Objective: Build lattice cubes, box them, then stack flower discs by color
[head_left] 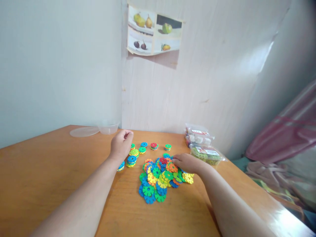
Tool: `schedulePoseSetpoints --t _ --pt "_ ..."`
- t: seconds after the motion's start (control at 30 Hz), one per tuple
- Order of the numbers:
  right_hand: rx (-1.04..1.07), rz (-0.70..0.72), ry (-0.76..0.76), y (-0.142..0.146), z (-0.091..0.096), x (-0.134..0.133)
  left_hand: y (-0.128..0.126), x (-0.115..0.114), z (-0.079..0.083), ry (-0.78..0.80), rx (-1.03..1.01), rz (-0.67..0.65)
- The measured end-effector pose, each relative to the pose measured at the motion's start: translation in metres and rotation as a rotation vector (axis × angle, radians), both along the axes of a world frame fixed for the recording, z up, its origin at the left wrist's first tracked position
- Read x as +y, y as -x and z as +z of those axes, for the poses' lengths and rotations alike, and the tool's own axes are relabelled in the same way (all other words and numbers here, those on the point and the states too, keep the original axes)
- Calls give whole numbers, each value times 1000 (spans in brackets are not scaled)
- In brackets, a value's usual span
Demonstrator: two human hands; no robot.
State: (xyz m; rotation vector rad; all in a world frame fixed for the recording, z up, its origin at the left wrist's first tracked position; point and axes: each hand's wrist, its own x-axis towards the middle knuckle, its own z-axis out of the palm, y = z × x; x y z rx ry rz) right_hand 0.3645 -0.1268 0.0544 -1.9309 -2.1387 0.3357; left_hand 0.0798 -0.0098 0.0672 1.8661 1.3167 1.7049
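Note:
A loose heap of flat, notched plastic discs (pixel 160 177) in blue, green, yellow, orange and red lies on the wooden table (pixel 49 171). Behind it stand small stacks of the same discs (pixel 132 160), with more (pixel 153 145) toward the wall. My left hand (pixel 121 144) hovers over the stacks with its fingers curled in; what they hold, if anything, is hidden. My right hand (pixel 186 163) rests on the heap's far right side, fingers closed in a pinch on the discs there.
A clear plastic bowl (pixel 108 128) and its flat lid (pixel 84 131) sit at the back left by the wall. Two clear lidded boxes (pixel 206 153) with small items stand at the back right. Pink cloth (pixel 283 138) hangs beyond the table's right edge.

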Motion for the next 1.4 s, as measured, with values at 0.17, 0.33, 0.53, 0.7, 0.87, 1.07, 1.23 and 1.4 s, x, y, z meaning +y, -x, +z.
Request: schedulePoseSetpoints --t 0.17,0.33,0.53,0.7,0.87,1.07,1.23,1.4 --pt "-93 28 33 11 5 -3 0 3 12 57 -321 -45" --pt "-187 38 44 25 8 -7 11 5 18 103 -513 -33" --pt "-150 82 -2 43 6 -10 29 6 6 157 -594 48" --pt "38 30 -170 30 3 2 39 18 -14 151 -571 120" --pt "70 -264 -290 -9 -1 16 48 25 -34 148 -331 205" --pt "-78 -270 -102 -21 -10 19 48 23 -40 166 -74 211" --pt "-86 -230 -70 -8 -15 19 43 18 -37 173 30 181" --pt "-78 -183 -80 5 -19 21 39 12 -30 170 82 190"
